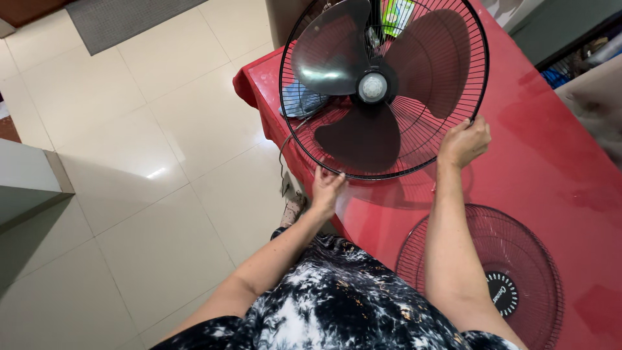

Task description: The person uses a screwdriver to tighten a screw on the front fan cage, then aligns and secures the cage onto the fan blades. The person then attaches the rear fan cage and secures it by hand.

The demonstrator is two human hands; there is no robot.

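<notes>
Gripping fan guard (453,78) rim: left hand (327,189) fingers curled low, right hand (464,142) fingers clasped higher.

One fan (382,91) is seen, fitted with three blades (363,133) and one hub cap (372,87). Two wire grilles are counted: one rear grille (453,39) around the blades and one loose front grille (518,259) lying flat. Two hands are seen, left (327,189) and right (464,142). One red desk (557,155), one mat (123,19) and one cord (283,152) are counted.

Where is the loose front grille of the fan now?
The loose front grille lies flat on the red table, low right in the head view, beside the right forearm and just below the fan both hands hold.
</notes>
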